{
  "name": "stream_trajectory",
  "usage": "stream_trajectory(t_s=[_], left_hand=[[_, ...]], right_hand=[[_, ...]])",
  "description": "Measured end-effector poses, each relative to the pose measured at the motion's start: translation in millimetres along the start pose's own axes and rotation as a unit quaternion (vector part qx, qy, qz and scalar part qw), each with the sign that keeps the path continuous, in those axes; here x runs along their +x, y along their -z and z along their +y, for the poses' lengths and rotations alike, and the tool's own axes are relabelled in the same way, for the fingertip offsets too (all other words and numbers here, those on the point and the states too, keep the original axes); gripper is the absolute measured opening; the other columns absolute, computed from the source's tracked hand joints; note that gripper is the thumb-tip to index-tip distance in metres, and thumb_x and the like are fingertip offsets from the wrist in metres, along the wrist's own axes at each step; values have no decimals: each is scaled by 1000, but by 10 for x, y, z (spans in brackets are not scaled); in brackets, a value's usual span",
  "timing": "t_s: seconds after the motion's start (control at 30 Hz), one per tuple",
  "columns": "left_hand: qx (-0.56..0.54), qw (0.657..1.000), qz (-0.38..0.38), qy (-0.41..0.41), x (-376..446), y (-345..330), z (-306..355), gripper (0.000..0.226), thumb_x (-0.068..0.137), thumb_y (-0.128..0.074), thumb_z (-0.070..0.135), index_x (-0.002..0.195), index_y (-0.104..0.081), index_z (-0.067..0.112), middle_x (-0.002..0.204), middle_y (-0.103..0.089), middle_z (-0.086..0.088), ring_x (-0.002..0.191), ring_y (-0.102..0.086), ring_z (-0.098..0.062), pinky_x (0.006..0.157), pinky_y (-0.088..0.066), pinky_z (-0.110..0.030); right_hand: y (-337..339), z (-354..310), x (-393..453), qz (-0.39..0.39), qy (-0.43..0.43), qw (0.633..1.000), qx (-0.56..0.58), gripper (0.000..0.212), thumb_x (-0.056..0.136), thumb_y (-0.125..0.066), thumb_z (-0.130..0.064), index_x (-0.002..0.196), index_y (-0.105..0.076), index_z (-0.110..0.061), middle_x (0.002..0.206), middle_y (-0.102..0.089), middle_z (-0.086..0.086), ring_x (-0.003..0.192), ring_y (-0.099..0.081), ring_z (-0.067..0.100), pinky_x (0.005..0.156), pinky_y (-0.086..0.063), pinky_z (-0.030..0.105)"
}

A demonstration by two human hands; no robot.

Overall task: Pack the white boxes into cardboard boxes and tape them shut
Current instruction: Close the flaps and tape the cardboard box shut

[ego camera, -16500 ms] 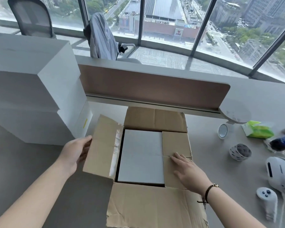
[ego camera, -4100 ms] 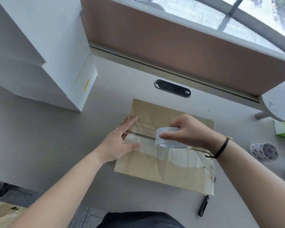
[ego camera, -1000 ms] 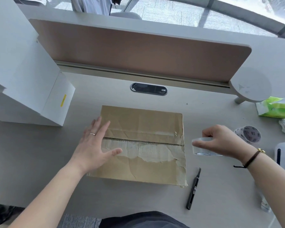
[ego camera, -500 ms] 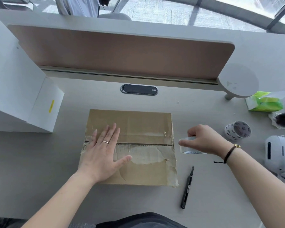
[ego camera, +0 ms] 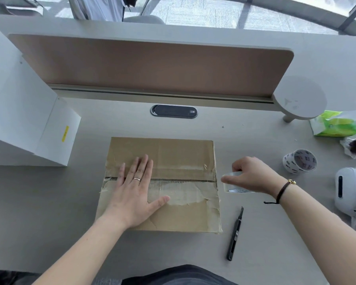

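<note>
Both flaps of the cardboard box (ego camera: pixel 162 182) at mid-desk lie shut; the left hand (ego camera: pixel 135 190) presses flat, fingers straight, across the centre seam, while the right hand (ego camera: pixel 252 174) pinches a clear tape roll (ego camera: pixel 235 185) just beside the box's right edge, above a utility knife (ego camera: pixel 234 234)

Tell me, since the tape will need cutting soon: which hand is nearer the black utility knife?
Right. The right hand, gripping the tape roll, is just above the utility knife; the left hand lies flat on the cardboard box, farther to its left.
</note>
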State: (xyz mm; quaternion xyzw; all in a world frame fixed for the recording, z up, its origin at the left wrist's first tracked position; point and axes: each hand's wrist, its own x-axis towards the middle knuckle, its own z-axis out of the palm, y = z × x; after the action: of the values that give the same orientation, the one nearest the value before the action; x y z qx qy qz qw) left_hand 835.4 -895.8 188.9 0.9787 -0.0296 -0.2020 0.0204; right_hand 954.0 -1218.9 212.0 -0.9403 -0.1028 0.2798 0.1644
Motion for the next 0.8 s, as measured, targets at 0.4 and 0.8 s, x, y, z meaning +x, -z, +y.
stream_trajectory(t_s=[0.4, 0.8], left_hand=[[-1, 985, -30, -171, 237, -3, 1438, 112, 84, -17, 89, 156, 23, 13, 161, 36, -3, 143, 44, -17, 120, 21, -52], [-51, 995, -15, -83, 278, 29, 1574, 101, 91, -14, 83, 156, 24, 15, 160, 38, 1, 144, 41, -10, 122, 20, -39]], right_hand=[[0, -9, -15, -3, 10, 1000, -6, 61, 81, -67, -60, 60, -29, -17, 54, -30, -2, 55, -30, 21, 51, -26, 31], [-88, 281, 69, -61, 51, 983, 165, 45, 79, -70, -43, 60, -40, -16, 56, -33, -5, 53, -30, 15, 53, -28, 31]])
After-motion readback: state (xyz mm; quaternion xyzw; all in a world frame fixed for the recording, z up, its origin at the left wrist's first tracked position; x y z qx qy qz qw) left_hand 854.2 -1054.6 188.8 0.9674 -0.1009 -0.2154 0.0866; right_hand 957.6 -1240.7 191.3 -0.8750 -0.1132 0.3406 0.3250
